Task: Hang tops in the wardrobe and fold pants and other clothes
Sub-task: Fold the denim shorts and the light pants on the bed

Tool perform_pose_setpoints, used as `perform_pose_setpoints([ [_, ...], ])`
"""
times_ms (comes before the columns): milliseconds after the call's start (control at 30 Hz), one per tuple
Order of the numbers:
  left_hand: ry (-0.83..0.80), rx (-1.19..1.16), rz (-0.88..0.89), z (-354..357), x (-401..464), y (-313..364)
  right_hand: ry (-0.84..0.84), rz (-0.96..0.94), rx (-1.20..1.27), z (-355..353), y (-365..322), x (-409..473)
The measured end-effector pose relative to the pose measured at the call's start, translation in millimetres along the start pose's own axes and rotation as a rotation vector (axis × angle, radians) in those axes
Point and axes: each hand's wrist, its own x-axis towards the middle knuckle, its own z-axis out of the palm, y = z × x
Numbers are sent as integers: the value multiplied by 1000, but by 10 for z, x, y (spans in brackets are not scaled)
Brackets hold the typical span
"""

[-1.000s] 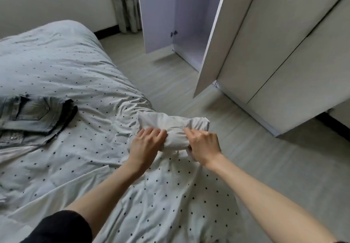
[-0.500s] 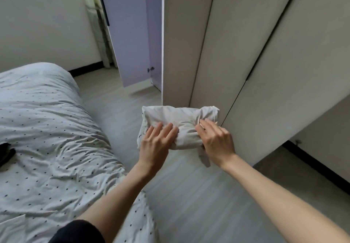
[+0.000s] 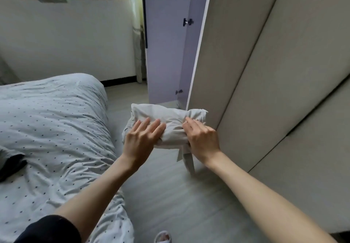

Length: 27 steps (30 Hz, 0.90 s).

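The bundle [image 3: 166, 123], a pale folded garment rolled into a squat packet, was off the bed [image 3: 49, 129] and in the air over the floor [image 3: 180, 201], carried between both hands at about waist height. Its long axis ran left to right across the person's front, roughly square to the forearms.

The left hand [image 3: 141, 141] lay on the bundle's near left part, fingers spread and fairly straight over the top; whether the thumb hooked underneath could not be seen. The right hand [image 3: 201, 141] clasped the right end, fingers bent over the cloth and the thumb hidden below. A loose strip [image 3: 186, 157] dangled from the underside beside that hand.

The wardrobe [image 3: 265, 72] stood to the right and ahead. Its open door [image 3: 200, 40] showed edge-on just beyond the bundle's right end, with the lilac inside [image 3: 162, 44] past it, further forward. So the opening lay ahead and a little left of the door edge, and the right hand was the nearer one to it. To my eye the bundle would have to go in forward, clearing that door edge with its right end, the strip trailing.
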Motion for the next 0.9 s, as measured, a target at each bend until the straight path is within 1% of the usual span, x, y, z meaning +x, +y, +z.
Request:
perform_pose_setpoints([
  [333, 133, 210, -92, 448, 1651, -1811, 117, -104, 78, 976, 401, 2541],
  [467, 161, 282, -66, 598, 2231, -2356, 142, -113, 81, 1281, 564, 3312],
  [600, 154, 327, -55, 864, 2903, -2856, 155, -118, 59, 1644, 833, 4067],
  [767, 197, 356, -13, 1246, 3864, -3438, 195, -57, 20, 2107, 1284, 5001],
  [833, 209, 342, -5, 1383, 4312, -3633, 229, -35, 4, 2282, 1524, 5381],
  [900, 214, 318, 8, 1477, 4651, -3772, 227, -13, -15, 2355, 1697, 5686],
])
